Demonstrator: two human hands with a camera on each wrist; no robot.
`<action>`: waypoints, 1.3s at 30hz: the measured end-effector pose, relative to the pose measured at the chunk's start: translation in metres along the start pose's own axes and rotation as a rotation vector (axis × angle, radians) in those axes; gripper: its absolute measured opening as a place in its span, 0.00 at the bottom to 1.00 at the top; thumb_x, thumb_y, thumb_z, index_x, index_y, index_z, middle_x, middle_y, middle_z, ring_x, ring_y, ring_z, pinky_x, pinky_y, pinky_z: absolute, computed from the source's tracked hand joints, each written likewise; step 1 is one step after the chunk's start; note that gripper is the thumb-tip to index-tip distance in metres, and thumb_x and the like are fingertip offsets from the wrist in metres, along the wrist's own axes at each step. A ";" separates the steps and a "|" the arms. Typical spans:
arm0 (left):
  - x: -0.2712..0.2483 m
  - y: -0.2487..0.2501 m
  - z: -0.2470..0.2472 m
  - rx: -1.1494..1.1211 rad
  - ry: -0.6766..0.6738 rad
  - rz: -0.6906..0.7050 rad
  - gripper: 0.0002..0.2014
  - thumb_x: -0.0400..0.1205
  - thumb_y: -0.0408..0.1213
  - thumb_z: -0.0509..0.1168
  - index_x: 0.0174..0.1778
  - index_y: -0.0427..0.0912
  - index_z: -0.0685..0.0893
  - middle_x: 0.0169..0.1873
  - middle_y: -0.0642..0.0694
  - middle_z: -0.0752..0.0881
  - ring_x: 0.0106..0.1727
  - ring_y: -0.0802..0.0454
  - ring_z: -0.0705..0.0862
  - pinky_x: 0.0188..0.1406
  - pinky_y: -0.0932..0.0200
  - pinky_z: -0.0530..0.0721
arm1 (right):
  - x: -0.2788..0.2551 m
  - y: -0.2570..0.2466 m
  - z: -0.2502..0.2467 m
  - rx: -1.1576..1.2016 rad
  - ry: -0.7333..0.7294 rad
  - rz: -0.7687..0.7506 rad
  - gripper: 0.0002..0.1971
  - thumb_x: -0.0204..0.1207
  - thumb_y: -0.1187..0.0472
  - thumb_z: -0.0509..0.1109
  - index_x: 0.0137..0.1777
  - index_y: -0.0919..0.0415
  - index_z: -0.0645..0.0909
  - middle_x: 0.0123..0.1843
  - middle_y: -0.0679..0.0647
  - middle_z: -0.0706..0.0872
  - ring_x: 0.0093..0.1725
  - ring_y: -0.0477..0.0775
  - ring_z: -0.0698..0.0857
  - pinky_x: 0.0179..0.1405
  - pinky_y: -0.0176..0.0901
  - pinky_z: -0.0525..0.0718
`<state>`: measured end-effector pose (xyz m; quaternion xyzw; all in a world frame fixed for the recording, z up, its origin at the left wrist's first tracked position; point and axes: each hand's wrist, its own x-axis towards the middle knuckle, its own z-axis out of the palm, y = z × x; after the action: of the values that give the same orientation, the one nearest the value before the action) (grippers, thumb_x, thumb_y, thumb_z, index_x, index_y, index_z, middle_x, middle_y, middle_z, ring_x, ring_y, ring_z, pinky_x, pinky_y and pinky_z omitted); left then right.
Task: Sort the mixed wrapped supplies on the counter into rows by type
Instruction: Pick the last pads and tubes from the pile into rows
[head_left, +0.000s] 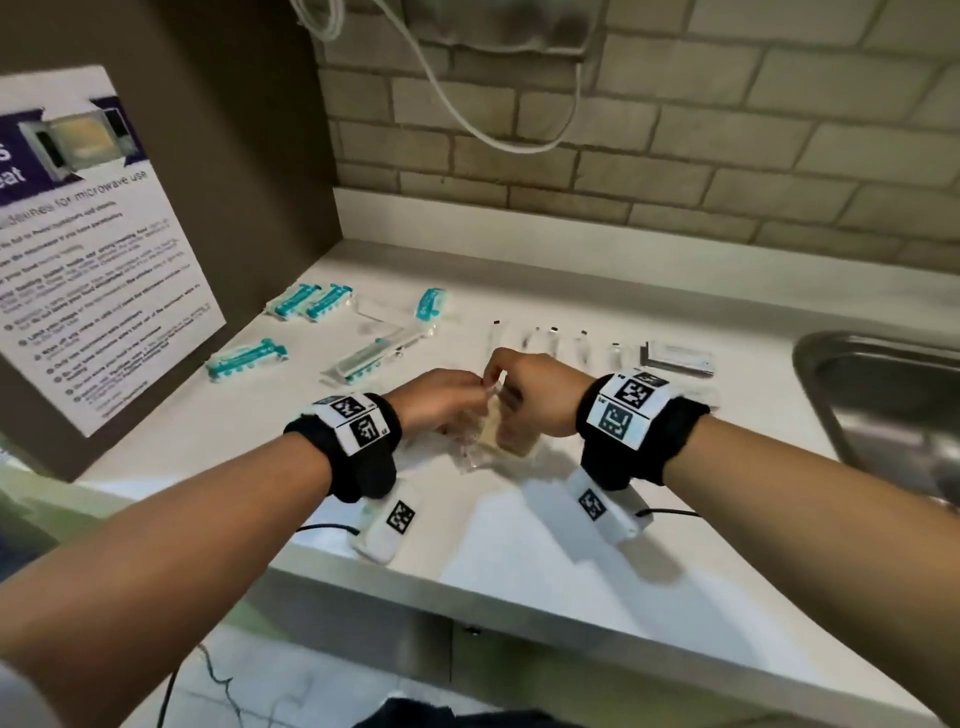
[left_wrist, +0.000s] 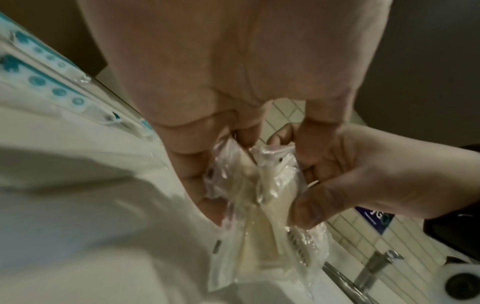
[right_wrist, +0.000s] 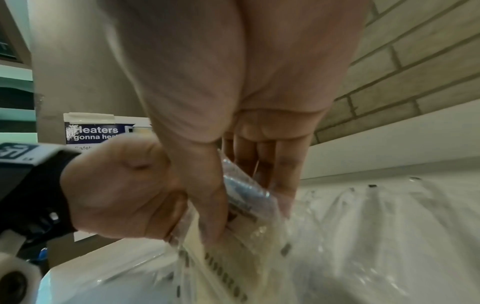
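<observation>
Both hands meet over the middle of the white counter (head_left: 519, 545). My left hand (head_left: 441, 400) and right hand (head_left: 530, 395) together pinch a bunch of clear plastic packets with pale beige contents (head_left: 493, 431). The left wrist view shows the beige packets (left_wrist: 249, 205) upright between the fingers of both hands, and the right wrist view shows the beige packets (right_wrist: 233, 236) the same way. Teal-and-white wrapped packs (head_left: 311, 301) lie at the back left. Another teal pack (head_left: 244, 358) lies nearer. A row of thin clear packets (head_left: 550, 343) lies behind my right hand.
A steel sink (head_left: 883, 405) lies at the right. A brown panel with a microwave-use poster (head_left: 93, 249) stands at the left. The brick wall (head_left: 675, 156) and a hanging white cable (head_left: 467, 104) are behind. A flat grey-white packet stack (head_left: 680, 358) lies near the sink.
</observation>
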<state>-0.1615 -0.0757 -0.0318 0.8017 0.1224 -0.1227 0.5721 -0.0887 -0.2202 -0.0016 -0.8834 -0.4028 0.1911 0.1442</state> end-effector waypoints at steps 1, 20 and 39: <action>-0.002 -0.002 0.005 0.090 -0.037 0.026 0.15 0.69 0.37 0.69 0.50 0.36 0.83 0.38 0.42 0.84 0.38 0.48 0.82 0.38 0.59 0.81 | -0.005 0.005 0.003 0.017 -0.011 0.013 0.25 0.63 0.66 0.79 0.57 0.53 0.71 0.33 0.44 0.78 0.35 0.51 0.78 0.28 0.40 0.72; 0.018 -0.015 0.032 0.613 -0.124 0.371 0.26 0.75 0.34 0.74 0.67 0.43 0.71 0.52 0.47 0.81 0.49 0.44 0.81 0.51 0.48 0.82 | -0.041 0.015 0.021 0.028 0.202 0.125 0.09 0.70 0.70 0.67 0.44 0.57 0.75 0.44 0.56 0.85 0.41 0.57 0.81 0.41 0.50 0.83; 0.010 -0.008 0.029 0.496 -0.321 0.291 0.15 0.76 0.35 0.74 0.55 0.50 0.78 0.42 0.55 0.84 0.41 0.57 0.83 0.40 0.72 0.79 | -0.046 0.009 0.018 -0.016 0.129 0.142 0.10 0.71 0.69 0.69 0.50 0.60 0.86 0.36 0.50 0.83 0.38 0.51 0.79 0.31 0.35 0.73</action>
<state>-0.1569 -0.1001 -0.0515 0.8960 -0.1188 -0.1907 0.3831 -0.1188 -0.2597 -0.0111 -0.9214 -0.3306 0.1404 0.1486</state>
